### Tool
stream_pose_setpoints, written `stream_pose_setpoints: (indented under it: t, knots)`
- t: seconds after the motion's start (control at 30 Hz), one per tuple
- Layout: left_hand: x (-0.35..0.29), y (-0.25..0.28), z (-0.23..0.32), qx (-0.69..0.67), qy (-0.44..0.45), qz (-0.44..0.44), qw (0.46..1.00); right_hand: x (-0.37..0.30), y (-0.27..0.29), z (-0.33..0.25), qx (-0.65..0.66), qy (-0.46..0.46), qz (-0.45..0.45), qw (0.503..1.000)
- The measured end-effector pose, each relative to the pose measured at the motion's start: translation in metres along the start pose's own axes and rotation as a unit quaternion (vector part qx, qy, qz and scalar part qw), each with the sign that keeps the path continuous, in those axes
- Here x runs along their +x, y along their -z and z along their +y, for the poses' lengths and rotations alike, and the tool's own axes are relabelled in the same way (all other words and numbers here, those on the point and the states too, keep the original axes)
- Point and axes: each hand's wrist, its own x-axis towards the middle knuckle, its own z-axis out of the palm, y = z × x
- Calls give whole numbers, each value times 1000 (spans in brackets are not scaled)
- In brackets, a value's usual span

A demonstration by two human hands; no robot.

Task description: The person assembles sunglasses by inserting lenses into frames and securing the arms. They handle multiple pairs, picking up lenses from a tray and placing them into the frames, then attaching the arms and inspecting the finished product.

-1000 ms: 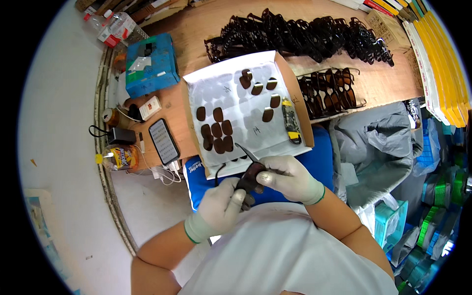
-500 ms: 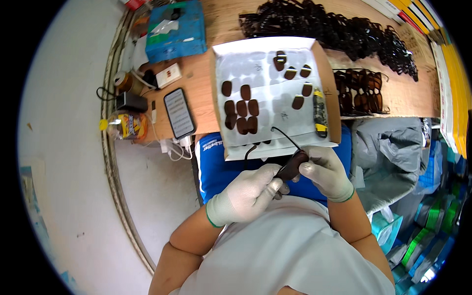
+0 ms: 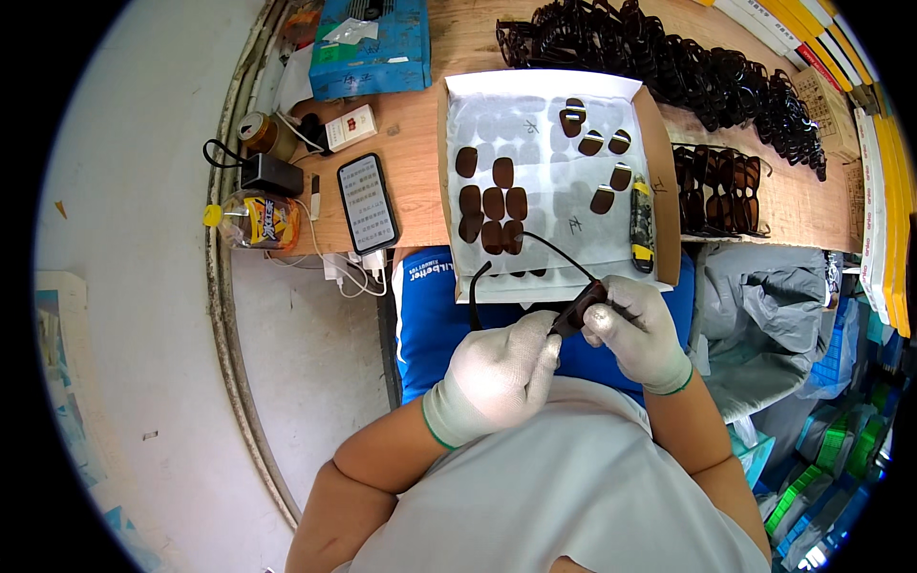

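Between both hands, just off the near edge of the box, is a pair of dark sunglasses (image 3: pixel 579 308). Its thin temples point away from me toward the box. My left hand (image 3: pixel 499 374), in a white knit glove, pinches the left end of the front. Gloved the same way, my right hand (image 3: pixel 634 332) grips the right end with thumb and fingers. The front is seen nearly edge-on, and the fingers cover parts of it. Beyond them, a shallow cardboard box (image 3: pixel 663 162) lined with white paper holds loose brown lenses (image 3: pixel 493 203) and a yellow-and-black utility knife (image 3: pixel 641 229).
Right of the box stand rows of sunglasses (image 3: pixel 718 191); a long pile of dark frames (image 3: pixel 669 72) lies behind. On the left are a phone (image 3: pixel 367 203), a bottle (image 3: pixel 260 222), a black adapter (image 3: pixel 272 174) and a blue box (image 3: pixel 371 57). A grey bag (image 3: pixel 764 296) hangs at right.
The sunglasses have been tilted, so the lens face that showed before is now nearly edge-on. Both hands keep hold of them. The whole view has shifted slightly.
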Motion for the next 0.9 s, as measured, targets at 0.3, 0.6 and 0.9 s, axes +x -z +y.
stream_pose_setpoints:
  t: [0.3,0.6,0.9]
  knots:
    - [6,3,0,-36,-22,-26,999,-4,-13,0,222,-35,32,974]
    - [6,3,4,-139,42,-67,987,-10,3,14,185,-18,-69,980]
    - [21,19,11,-292,88,-143,941,-24,-9,-35,73,5,-3,997]
